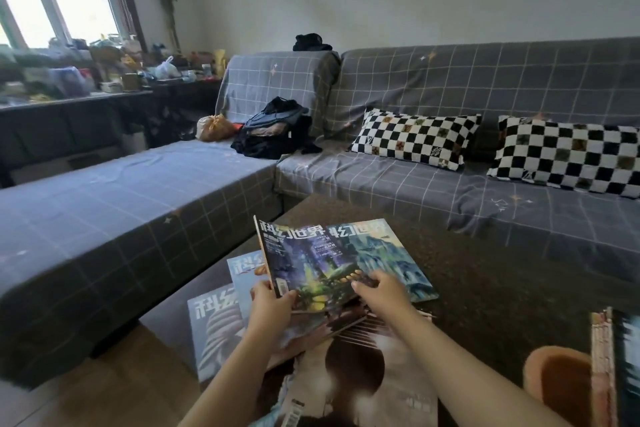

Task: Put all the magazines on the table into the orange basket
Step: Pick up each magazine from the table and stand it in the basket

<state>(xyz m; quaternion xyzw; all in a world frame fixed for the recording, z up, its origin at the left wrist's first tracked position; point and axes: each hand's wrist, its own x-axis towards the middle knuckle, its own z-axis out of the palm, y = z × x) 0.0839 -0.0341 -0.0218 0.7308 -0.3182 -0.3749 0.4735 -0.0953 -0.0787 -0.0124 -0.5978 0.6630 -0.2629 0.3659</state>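
Left hand [268, 305] pinches the lifted magazine [311, 267] at its near corner, right hand [379, 291] rests relaxed on the cover beside that grip: square the tabletop [485, 270] stack underneath first.

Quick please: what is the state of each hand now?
Left hand: grips the lifted magazine at its lower corner.
Right hand: fingers on the same magazine's cover; a grip cannot be told.

Several glossy magazines [349, 350] lie overlapped on the dark table [502, 274] (one, purple-covered [311, 263], tilted up)
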